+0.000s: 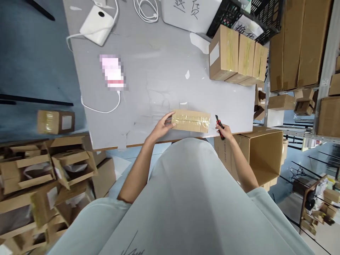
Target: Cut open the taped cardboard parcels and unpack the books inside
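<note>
A small cardboard box (pixel 190 121), sealed with clear tape along its top, lies at the front edge of the grey table (pixel 148 81). My left hand (pixel 162 126) grips the left end of this box, thumb and fingers around its corners. To the right of the box, and apart from it, my right hand (pixel 224 131) is closed around a red and black box cutter (pixel 219 126). The cutter's tip points away from me, over the table.
Three taped boxes (pixel 228 53) stand in a row at the back right, beside black crates (pixel 265 17). A phone (pixel 113 71) with a cable and a white device (pixel 97 25) lie on the left. A large open carton (pixel 265 156) stands right of my body; opened boxes (pixel 74 166) pile up at left.
</note>
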`<act>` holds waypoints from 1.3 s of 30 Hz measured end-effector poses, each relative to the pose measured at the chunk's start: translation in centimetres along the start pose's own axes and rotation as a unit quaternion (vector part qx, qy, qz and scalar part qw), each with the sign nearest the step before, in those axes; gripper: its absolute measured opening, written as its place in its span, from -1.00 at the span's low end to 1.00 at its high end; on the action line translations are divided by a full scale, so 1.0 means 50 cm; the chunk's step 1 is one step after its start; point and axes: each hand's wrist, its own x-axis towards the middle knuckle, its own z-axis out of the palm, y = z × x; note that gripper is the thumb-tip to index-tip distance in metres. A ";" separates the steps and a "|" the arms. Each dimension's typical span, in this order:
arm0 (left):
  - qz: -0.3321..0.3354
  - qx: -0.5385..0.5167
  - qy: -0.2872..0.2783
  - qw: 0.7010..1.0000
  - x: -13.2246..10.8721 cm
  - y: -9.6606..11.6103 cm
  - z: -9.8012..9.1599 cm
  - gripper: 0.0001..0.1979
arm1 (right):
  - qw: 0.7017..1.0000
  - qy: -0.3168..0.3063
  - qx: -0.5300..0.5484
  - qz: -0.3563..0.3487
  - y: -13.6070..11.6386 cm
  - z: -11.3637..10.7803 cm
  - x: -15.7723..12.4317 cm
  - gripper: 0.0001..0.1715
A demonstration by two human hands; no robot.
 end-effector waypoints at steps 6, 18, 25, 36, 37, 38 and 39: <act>-0.008 0.054 0.047 0.997 -0.011 0.003 -0.005 -0.08 | 0.987 -0.036 0.154 0.031 0.014 0.107 0.058 -0.52; 0.051 0.378 0.140 0.914 0.020 0.094 0.174 -0.26 | 0.975 -0.099 -0.005 -0.197 0.061 -0.027 0.096 -0.35; 0.112 0.474 -0.047 0.872 0.126 0.145 0.273 -0.17 | 0.953 -0.153 -0.110 -0.239 0.082 -0.052 0.088 -0.45; 0.113 0.398 0.049 0.909 0.122 0.067 0.311 -0.34 | 0.775 -0.197 -0.474 -0.368 -0.030 -0.100 0.070 -0.35; 0.112 0.388 0.056 0.913 0.121 0.065 0.313 -0.36 | 0.756 -0.206 -0.496 -0.374 -0.045 -0.102 0.068 -0.34; 0.110 0.383 0.059 0.915 0.120 0.065 0.313 -0.37 | 0.740 -0.215 -0.513 -0.379 -0.058 -0.104 0.067 -0.34; 0.108 0.383 0.059 0.916 0.120 0.065 0.314 -0.37 | 0.726 -0.222 -0.526 -0.383 -0.069 -0.104 0.065 -0.34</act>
